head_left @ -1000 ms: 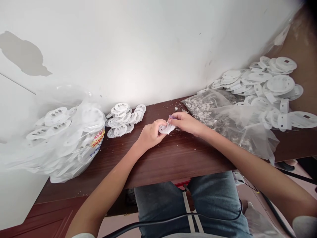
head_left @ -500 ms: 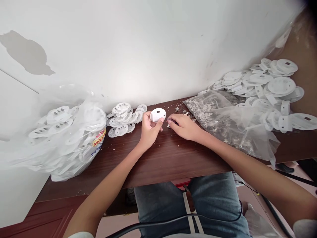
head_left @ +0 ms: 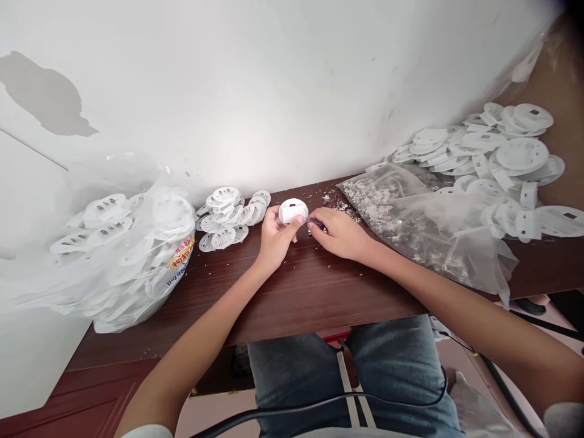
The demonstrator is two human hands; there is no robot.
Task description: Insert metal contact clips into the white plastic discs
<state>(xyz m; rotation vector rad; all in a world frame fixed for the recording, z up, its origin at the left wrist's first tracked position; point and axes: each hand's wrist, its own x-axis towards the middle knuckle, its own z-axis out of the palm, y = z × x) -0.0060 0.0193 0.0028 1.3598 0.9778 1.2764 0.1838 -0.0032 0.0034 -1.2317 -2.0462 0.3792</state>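
My left hand (head_left: 275, 234) is closed around a round white plastic disc (head_left: 292, 210), holding it up with its face toward me near the back of the dark wooden table (head_left: 319, 292). My right hand (head_left: 340, 231) rests on the table just right of the disc, fingers pinched on a small purple thing (head_left: 316, 224) that I cannot make out. Tiny metal parts lie scattered around both hands.
A pile of white discs (head_left: 230, 216) lies left of my hands by the white wall. A large clear bag of discs (head_left: 118, 249) fills the far left. A clear bag of small metal parts (head_left: 410, 219) and a heap of larger white discs (head_left: 506, 164) sit on the right.
My hands had been together over the disc nearer to me. The left hand lifted the disc and turned its face up toward the wall, and the right hand dropped to the table beside it.
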